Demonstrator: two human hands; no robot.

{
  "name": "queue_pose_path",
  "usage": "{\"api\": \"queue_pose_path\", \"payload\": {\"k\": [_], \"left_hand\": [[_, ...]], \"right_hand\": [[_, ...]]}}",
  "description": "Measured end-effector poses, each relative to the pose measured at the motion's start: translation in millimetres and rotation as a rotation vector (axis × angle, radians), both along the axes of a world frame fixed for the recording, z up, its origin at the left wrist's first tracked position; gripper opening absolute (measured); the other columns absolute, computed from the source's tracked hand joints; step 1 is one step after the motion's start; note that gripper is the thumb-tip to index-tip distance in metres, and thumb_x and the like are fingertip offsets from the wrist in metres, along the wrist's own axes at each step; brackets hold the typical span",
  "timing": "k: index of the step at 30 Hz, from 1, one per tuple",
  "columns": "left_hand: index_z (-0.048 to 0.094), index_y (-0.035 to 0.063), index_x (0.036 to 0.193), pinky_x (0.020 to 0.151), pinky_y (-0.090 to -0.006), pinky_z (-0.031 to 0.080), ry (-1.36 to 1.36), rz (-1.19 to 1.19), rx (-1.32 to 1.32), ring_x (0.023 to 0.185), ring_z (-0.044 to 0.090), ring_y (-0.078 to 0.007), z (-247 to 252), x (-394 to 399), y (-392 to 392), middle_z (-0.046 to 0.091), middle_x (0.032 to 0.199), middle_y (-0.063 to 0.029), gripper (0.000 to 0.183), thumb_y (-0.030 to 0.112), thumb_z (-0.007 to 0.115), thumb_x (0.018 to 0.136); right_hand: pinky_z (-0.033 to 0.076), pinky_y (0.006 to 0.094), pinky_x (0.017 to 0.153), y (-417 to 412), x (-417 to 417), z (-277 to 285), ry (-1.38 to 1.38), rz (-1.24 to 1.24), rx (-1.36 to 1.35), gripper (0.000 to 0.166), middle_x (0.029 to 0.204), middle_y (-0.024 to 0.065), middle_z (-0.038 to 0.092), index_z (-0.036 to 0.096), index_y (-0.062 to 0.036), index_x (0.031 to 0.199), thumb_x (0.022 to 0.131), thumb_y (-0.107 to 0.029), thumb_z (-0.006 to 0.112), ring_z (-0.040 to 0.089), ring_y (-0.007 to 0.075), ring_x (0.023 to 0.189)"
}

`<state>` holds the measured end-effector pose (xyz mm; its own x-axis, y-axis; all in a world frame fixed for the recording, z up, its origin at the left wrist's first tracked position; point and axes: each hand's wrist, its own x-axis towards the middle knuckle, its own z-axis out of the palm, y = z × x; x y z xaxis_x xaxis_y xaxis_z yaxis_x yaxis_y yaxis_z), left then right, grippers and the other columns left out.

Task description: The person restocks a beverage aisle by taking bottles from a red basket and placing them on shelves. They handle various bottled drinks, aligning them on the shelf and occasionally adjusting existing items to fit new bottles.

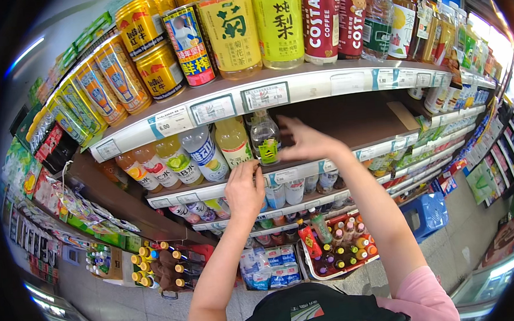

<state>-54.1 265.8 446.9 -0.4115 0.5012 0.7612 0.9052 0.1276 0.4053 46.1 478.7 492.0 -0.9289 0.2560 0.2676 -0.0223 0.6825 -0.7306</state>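
Note:
A clear plastic bottle (266, 136) with a green-and-black label stands upright near the front of the middle shelf. My right hand (308, 140), blurred, is just right of it with thumb and fingers spread. Whether the fingertips touch the bottle I cannot tell. My left hand (245, 189) is at the shelf's front edge, below a pale yellow drink bottle (232, 140). Its fingers are bent close together, and their tips are partly hidden. To the left, a bottle with a blue-and-white label (203, 152) stands in the same row.
Overhead, the upper shelf's price rail (309, 86) runs close above my hands, with bottles and cans on it. Below are a red crate of bottles (345, 267), wrapped packs (269, 269) and a blue plastic stool (430, 214) on the floor.

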Motion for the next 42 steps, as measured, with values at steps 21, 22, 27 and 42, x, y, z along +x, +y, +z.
{"api": "queue_pose_path", "payload": {"k": [21, 22, 27, 42], "left_hand": [[0.065, 0.0104, 0.073, 0.059, -0.0385, 0.053, 0.198, 0.375, -0.201, 0.067, 0.069, -0.0257, 3.7, 10.5, 24.0, 0.065, 0.072, -0.0054, 0.035, 0.039, 0.081, 0.082], [0.065, 0.0101, 0.072, 0.059, -0.0390, 0.053, 0.188, 0.366, -0.204, 0.069, 0.069, -0.0260, 5.0, 12.0, 24.5, 0.067, 0.072, -0.0060, 0.033, 0.037, 0.081, 0.082], [0.067, 0.0095, 0.072, 0.061, -0.0396, 0.054, 0.192, 0.363, -0.206, 0.070, 0.069, -0.0269, 3.0, 11.1, 24.5, 0.068, 0.073, -0.0067, 0.029, 0.032, 0.083, 0.080], [0.063, 0.0116, 0.078, 0.063, -0.0375, 0.053, 0.413, 0.321, -0.142, 0.076, 0.063, -0.0252, -15.6, 20.2, 17.1, 0.060, 0.076, -0.0052, 0.021, 0.024, 0.079, 0.084]], "right_hand": [[0.035, 0.0385, 0.119, 28.7, -82.7, 24.5, -0.016, -0.131, -0.043, 0.054, 0.151, 0.0208, 0.053, 0.050, -0.0016, 0.147, 0.099, -0.021, 0.065, 0.047, 0.0289, 0.143], [0.035, 0.0383, 0.119, 29.4, -81.1, 21.7, -0.006, -0.114, -0.081, 0.055, 0.151, 0.0208, 0.053, 0.050, -0.0008, 0.147, 0.099, -0.023, 0.065, 0.047, 0.0287, 0.142], [0.036, 0.0375, 0.118, 22.3, -67.3, 15.1, 0.046, -0.033, -0.320, 0.059, 0.149, 0.0205, 0.056, 0.049, 0.0035, 0.147, 0.100, -0.030, 0.065, 0.050, 0.0280, 0.139], [0.011, 0.0314, 0.126, -43.8, -72.5, -16.8, 0.401, -0.264, -0.876, 0.084, 0.172, 0.0101, 0.015, 0.016, -0.0012, 0.164, 0.109, -0.064, 0.021, 0.014, 0.0215, 0.157]]}}
